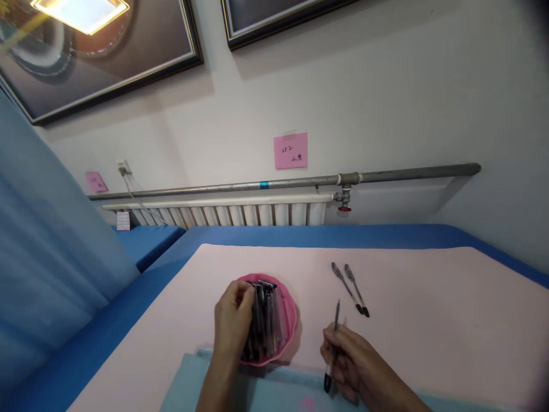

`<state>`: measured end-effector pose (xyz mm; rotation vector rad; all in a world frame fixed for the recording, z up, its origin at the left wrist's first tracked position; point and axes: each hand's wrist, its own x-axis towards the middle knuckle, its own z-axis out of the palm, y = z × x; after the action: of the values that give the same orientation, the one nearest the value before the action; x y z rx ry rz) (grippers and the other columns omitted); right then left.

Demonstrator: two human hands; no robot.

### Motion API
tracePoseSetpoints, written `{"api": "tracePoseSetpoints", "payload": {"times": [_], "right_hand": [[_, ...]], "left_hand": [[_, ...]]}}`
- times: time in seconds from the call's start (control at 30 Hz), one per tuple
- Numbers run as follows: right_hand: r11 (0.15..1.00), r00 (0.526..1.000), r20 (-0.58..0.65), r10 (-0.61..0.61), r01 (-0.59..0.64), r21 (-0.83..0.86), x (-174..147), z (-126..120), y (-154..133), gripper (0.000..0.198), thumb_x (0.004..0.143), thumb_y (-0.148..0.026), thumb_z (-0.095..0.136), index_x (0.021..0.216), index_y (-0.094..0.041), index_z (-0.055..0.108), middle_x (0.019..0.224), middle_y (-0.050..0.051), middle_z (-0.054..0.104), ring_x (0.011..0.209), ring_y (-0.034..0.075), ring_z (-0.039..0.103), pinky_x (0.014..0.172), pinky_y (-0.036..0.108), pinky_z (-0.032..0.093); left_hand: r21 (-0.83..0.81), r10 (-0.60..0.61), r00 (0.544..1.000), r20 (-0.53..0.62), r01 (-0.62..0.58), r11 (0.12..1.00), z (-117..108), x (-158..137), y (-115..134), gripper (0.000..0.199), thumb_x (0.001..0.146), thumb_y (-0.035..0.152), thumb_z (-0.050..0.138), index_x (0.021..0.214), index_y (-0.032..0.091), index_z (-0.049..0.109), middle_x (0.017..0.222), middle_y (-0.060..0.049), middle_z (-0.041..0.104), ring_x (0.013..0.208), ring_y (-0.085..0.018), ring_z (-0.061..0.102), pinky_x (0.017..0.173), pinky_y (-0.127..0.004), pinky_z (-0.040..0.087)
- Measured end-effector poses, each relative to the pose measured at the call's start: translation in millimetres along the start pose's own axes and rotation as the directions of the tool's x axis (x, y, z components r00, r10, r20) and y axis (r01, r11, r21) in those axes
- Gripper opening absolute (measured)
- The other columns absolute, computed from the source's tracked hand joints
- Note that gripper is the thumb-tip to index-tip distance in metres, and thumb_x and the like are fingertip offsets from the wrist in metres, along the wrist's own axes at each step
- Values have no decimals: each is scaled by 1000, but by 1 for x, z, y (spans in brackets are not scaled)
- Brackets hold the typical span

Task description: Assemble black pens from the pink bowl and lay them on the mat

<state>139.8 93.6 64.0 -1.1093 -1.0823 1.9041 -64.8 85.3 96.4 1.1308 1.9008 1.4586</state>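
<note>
A pink basket (pixel 293 326) with a wavy rim holds a pile of pens (pixel 266 315), dark and clear-barrelled. My left hand (pixel 235 309) is over the basket's left side, its fingers pinched together; what is between them, if anything, is hidden. To the right, my right hand (pixel 349 357) grips a pen (pixel 336 315) with a black end pointing down and its thin tip pointing up. Beyond that hand, two capped pens (pixel 346 287) (pixel 357 289) lie side by side on the pink table cover (pixel 420 309).
Light-blue cloth (pixel 274 395) lies along the near edge. The blue table edge (pixel 317 235) meets a wall with a white radiator (pixel 257 214), a metal pipe (pixel 407 173) and a pink note (pixel 290 151). A blue curtain (pixel 51 252) hangs at the left.
</note>
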Motion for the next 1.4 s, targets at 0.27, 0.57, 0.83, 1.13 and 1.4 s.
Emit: {"api": "tracePoseSetpoints", "payload": {"times": [0.27,0.57,0.83,1.13,1.4], "right_hand": [[982,997,68,23,-10,-190,-3,1,2,33,79,-45,46,61,-18,46,46,-4,49,35,5,39,32,15,26],[962,992,120,45,-11,-272,4,-4,6,29,78,-45,48,65,-19,44,55,-3,54,36,5,42,31,15,25],[950,991,126,47,-5,-312,3,-2,4,29,78,-45,48,64,-20,44,51,-5,51,37,6,43,31,15,25],[946,991,125,48,-5,-325,-1,1,0,27,78,-42,48,64,-20,44,49,-5,49,36,6,41,32,16,26],[945,991,128,47,-3,-326,1,0,2,26,77,-41,49,63,-20,44,51,-5,50,36,6,43,32,16,25]], "left_hand": [[-118,-116,993,-8,115,986,-13,18,-20,21,72,39,54,71,18,53,57,6,49,43,-7,41,42,-19,32],[-67,-132,987,95,138,988,-6,15,-20,19,73,38,51,71,19,51,57,6,48,44,-7,42,41,-19,32],[-37,-131,987,93,135,990,-7,16,-23,18,74,37,51,69,20,51,58,5,50,43,-8,42,41,-20,33],[24,-114,988,105,112,993,-6,14,-23,18,74,37,50,68,20,50,56,5,49,42,-9,43,39,-20,33],[54,-113,987,110,107,993,-7,15,-25,17,75,36,48,67,20,50,55,5,50,43,-9,44,40,-20,35]]}}
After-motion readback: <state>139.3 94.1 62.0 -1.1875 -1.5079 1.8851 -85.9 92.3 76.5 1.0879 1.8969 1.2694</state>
